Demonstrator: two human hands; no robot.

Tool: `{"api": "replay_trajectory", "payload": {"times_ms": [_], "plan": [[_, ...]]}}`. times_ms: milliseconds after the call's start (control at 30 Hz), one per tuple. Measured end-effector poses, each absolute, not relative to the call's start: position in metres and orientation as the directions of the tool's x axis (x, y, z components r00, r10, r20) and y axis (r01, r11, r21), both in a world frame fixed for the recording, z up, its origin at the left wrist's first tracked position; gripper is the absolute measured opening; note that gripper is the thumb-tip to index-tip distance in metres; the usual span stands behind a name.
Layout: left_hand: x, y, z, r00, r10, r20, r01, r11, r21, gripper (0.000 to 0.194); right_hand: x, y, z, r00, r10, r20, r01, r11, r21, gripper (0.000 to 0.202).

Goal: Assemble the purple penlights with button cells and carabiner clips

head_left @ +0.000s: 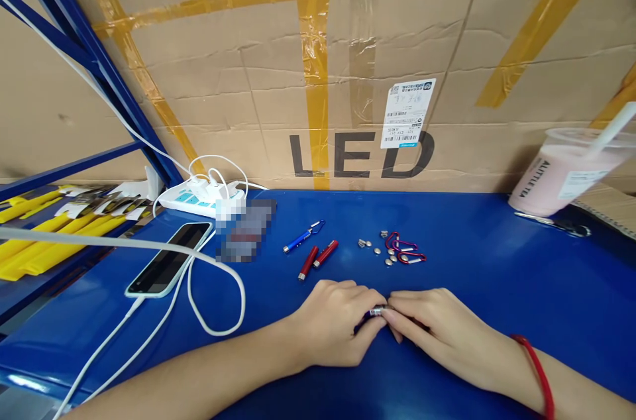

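My left hand (338, 320) and my right hand (437, 334) meet near the front of the blue table. Both are closed on a mini flashlight (377, 311); its silver part shows between my fingertips, and most of the body is hidden. Just beyond lie two red mini flashlights (308, 263) and a blue mini flashlight (297, 241) with a blue carabiner clip on its end. To their right are red carabiner clips (412, 258) and several small silver round pieces (377, 251), perhaps caps or button batteries. A red bracelet circles my right wrist.
On the left a phone (169, 261) lies with white cables (241, 281) looping over the table (278, 380). A white power strip (171, 199) sits behind it. At right stands a drink cup (541, 175) near keys (561, 225). A large cardboard box (223, 89) walls off the back.
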State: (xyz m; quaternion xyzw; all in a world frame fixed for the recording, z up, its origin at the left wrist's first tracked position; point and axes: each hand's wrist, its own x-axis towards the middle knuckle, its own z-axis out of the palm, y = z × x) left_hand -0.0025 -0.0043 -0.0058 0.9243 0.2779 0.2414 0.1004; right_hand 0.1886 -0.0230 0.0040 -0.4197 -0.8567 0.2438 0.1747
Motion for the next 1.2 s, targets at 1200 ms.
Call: {"api": "replay_trajectory", "payload": {"times_ms": [1200], "plan": [[0.001,-0.004,0.0,0.575,0.68,0.456,0.55,-0.733,0.4,0.011,0.199,-0.023,0.015,-0.581,0.356,0.732,0.641,0.754,0.142,0.031]]}}
